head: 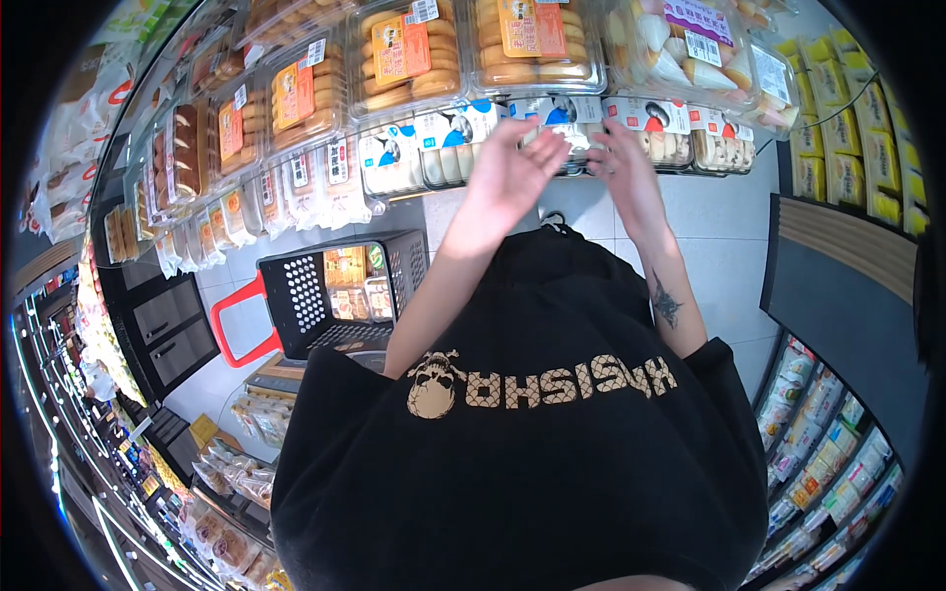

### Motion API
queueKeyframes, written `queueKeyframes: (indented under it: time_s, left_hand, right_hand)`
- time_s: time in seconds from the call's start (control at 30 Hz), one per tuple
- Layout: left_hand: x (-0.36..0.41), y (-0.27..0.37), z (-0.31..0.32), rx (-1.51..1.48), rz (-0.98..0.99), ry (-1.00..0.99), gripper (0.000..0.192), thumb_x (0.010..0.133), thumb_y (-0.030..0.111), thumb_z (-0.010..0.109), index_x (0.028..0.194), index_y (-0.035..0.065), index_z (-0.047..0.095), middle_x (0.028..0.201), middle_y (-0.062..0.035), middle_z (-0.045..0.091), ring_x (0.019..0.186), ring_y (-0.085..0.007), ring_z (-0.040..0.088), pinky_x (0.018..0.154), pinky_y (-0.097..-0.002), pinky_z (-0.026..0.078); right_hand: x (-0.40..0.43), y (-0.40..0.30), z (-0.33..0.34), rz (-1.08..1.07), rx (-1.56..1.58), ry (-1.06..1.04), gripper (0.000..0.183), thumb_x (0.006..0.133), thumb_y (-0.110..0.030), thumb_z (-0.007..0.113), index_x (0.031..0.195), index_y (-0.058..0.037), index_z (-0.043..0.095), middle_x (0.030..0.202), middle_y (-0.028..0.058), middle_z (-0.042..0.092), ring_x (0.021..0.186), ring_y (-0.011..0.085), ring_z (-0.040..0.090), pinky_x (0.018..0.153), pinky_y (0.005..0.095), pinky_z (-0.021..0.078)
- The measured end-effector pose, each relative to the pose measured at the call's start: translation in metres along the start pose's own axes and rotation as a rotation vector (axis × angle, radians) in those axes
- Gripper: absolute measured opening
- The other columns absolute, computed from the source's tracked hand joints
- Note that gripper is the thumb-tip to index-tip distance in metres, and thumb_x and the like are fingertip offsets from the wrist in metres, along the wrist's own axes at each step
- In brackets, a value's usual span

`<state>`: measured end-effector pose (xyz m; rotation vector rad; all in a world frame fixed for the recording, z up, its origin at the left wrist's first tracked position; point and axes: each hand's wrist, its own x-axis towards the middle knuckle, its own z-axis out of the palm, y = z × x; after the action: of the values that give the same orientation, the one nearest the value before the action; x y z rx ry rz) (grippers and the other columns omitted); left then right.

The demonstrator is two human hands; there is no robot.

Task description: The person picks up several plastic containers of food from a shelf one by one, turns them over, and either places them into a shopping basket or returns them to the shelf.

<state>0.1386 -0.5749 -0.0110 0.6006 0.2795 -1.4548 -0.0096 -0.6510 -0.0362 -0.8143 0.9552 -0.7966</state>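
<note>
My left hand (517,173) is raised before the lower shelf of packaged baked goods, its fingers apart and nothing in its palm. My right hand (627,166) is beside it, fingers loosely bent and apart, and it holds nothing that I can see. Between and behind them lies a clear pack with a blue-and-white label (556,111), partly covered by my fingers. To its right is a clear pack of pale buns with a red mark (654,122). From this angle I cannot tell whether my fingertips touch the packs.
Clear boxes of round cakes (410,55) and a box of pastel wedge-shaped sweets (684,55) line the upper shelf edge. On the floor at left stands a black shopping basket (303,295) with a red handle (222,325), holding several packages. Yellow packets (842,133) fill the right rack.
</note>
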Motion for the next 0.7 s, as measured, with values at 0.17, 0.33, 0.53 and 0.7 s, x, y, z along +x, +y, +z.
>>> queueKeyframes:
  time_s: [0.17, 0.33, 0.53, 0.7]
  left_hand:
    - [-0.001, 0.03, -0.016, -0.271, 0.094, 0.015, 0.034, 0.076, 0.01, 0.053, 0.103, -0.005, 0.041, 0.099, -0.0186, 0.042, 0.097, -0.0287, 0.045, 0.092, -0.0393, 0.039]
    - [-0.003, 0.034, -0.027, -0.102, 0.098, -0.101, 0.035, 0.077, 0.012, 0.053, 0.106, -0.0027, 0.041, 0.096, -0.0157, 0.044, 0.097, -0.0261, 0.046, 0.089, -0.0363, 0.039]
    - [-0.026, -0.004, -0.04, 0.585, 0.322, 0.177, 0.02, 0.084, 0.021, 0.053, 0.074, 0.0099, 0.041, 0.079, 0.0012, 0.044, 0.079, -0.0066, 0.043, 0.085, -0.0237, 0.036]
    - [-0.049, -0.017, -0.065, 0.74, 0.299, 0.171, 0.019, 0.084, 0.014, 0.054, 0.07, 0.0089, 0.041, 0.073, 0.002, 0.046, 0.072, -0.0048, 0.043, 0.078, -0.0205, 0.036]
  right_hand:
    - [0.021, 0.003, 0.006, 0.342, 0.552, -0.34, 0.04, 0.085, -0.021, 0.049, 0.117, -0.0003, 0.04, 0.109, 0.0145, 0.046, 0.084, 0.0158, 0.049, 0.079, 0.0286, 0.0418]
    - [0.031, 0.002, 0.007, 0.334, 0.57, -0.31, 0.032, 0.083, -0.016, 0.052, 0.11, -0.0007, 0.045, 0.104, 0.0136, 0.047, 0.081, 0.0168, 0.05, 0.076, 0.0273, 0.0434]
    - [-0.006, 0.015, -0.004, 0.372, 0.475, -0.042, 0.019, 0.08, -0.017, 0.057, 0.095, -0.0066, 0.053, 0.096, 0.0032, 0.05, 0.092, 0.0139, 0.047, 0.092, 0.0331, 0.0355]
    - [-0.041, 0.021, -0.028, 0.358, 0.333, -0.13, 0.023, 0.08, -0.014, 0.056, 0.1, -0.0047, 0.049, 0.103, 0.0043, 0.049, 0.098, 0.0152, 0.046, 0.094, 0.0361, 0.0342]
